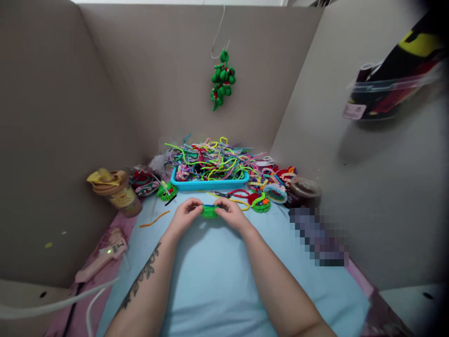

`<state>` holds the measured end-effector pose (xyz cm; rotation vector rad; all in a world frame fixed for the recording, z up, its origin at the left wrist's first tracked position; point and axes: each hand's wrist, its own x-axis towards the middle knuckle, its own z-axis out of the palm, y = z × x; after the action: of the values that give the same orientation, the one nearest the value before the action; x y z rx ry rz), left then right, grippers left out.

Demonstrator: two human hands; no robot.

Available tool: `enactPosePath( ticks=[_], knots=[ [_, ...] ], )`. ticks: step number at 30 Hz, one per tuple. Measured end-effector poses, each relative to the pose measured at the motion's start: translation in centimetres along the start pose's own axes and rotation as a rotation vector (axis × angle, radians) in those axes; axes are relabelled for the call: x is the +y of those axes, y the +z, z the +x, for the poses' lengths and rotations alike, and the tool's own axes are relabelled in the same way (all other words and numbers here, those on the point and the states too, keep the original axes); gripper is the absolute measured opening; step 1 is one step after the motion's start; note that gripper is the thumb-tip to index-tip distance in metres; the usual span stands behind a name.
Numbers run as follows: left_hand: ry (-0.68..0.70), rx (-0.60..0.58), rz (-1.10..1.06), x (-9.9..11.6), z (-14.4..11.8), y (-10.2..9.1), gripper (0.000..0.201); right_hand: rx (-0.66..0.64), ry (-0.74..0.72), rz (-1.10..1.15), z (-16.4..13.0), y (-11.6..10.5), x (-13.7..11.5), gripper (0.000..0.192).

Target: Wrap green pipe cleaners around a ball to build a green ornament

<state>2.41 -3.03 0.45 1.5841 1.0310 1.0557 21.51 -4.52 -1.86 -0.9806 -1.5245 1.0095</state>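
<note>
Above the blue cloth, a small green fuzzy pipe-cleaner piece (209, 213) with a blue upper edge is held between both hands. My left hand (187, 215) pinches its left end, and my right hand (229, 214) grips the right end. Just beyond the hands lie dark-bladed scissors (224, 194), partly covered by yellow and red strands. A round green piece with red and orange parts (261, 202) sits to the right. On the left are another green piece (167, 191), a short black strip (170, 200) and an orange pipe cleaner (155, 219).
A blue tray (210, 186) heaped with colourful pipe cleaners stands at the back. A pink glue gun (105, 257) and a cup (117, 194) are at left. Right are a lidded tub (304, 188) and a pixelated object (317, 236). Green pieces (222, 80) hang on the back wall.
</note>
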Motion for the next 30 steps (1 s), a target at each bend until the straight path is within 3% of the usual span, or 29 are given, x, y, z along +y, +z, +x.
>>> enactPosePath(
  ticks=[5,13,21,30],
  knots=[
    [0.09,-0.066,0.21,-0.4,0.1,-0.6,0.02,0.045,-0.033,-0.154,-0.1,0.0,-0.8,0.009],
    [0.095,-0.136,0.263,-0.3,0.1,-0.5,0.02,0.02,-0.152,-0.262,-0.2,0.1,-0.9,0.013],
    [0.101,-0.113,0.277,0.0,-0.1,-0.1,0.017,0.061,-0.09,-0.1,-0.3,0.2,-0.5,0.023],
    [0.112,-0.132,0.271,0.7,-0.2,-0.3,0.017,0.053,-0.083,-0.101,-0.4,0.7,-1.0,0.012]
  ],
)
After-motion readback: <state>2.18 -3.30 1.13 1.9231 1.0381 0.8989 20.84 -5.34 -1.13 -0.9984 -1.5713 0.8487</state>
